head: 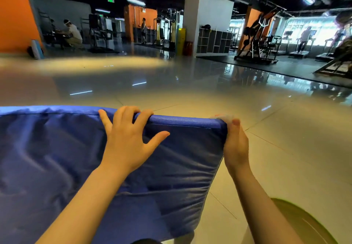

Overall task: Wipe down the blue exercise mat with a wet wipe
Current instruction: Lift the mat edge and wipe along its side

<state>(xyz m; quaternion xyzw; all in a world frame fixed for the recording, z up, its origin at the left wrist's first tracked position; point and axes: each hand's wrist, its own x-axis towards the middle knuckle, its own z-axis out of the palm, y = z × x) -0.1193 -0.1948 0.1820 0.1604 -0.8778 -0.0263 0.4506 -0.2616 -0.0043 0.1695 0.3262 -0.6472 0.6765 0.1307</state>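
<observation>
1. Forearms reached forward from the bottom of the view, and a blurred olive-green shape sat at the lower right beside the right arm.
2. Blue exercise mat filled the lower left and centre, its creased cover facing the camera and its padded far edge running across mid-frame above a glossy tiled floor.
3. Left hand lay on the mat near that far edge with fingers spread; the fingertips curled over the rim while the thumb stretched out flat to the right on the cover.
4. Right hand gripped the mat's right corner from the side, thumb pointing up along the edge and the other fingers hidden behind the mat.
5. White wet wipe was pinched against the top of that corner, just under the thumb tip, only a small crumpled part showing.
6. Farther off stood weight machines, a cubby shelf, orange walls and a few people, 1 of them crouching at the left.
</observation>
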